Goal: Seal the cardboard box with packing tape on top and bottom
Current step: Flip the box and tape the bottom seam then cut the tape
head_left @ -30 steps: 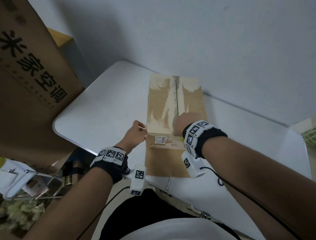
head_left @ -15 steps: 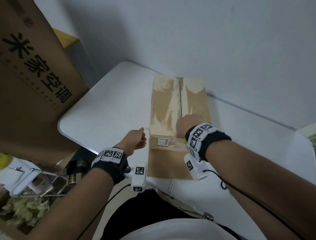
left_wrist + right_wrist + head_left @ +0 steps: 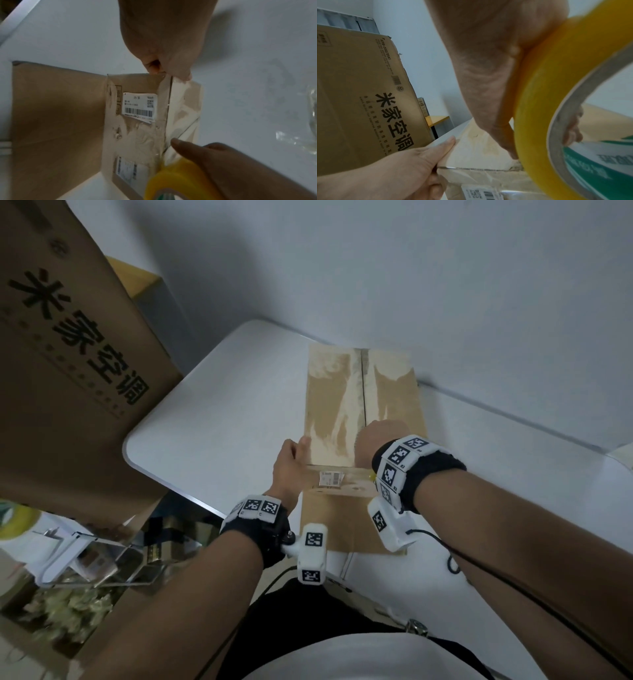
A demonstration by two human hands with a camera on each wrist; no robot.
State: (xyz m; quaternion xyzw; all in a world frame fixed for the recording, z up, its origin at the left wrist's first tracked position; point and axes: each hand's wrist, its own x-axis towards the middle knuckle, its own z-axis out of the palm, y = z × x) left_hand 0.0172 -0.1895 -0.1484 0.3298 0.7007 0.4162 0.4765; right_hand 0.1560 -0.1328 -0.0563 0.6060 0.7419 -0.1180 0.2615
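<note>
A flat cardboard box (image 3: 325, 405) lies on the white table (image 3: 222, 422), its top flaps shut along a middle seam. Its near face carries a white barcode label (image 3: 139, 106), and a plain brown panel (image 3: 342, 525) extends toward me below it. My left hand (image 3: 298, 453) grips the box's near-left top corner, thumb on the top edge (image 3: 448, 143). Over the near end of the seam, my right hand (image 3: 380, 436) holds a yellow tape roll (image 3: 556, 88), with fingers through its core. The roll is mostly hidden in the head view and blurred in the left wrist view (image 3: 175, 180).
A big brown carton (image 3: 68, 337) with black characters stands left of the table. A white wall runs close behind the box. Crumpled clear plastic (image 3: 300, 135) lies on the table to the box's left. Clutter sits on the floor (image 3: 85, 559) at lower left.
My left hand has moved right from beside the box onto its near-left corner and taken hold of it. My right hand stays at the seam with the roll.
</note>
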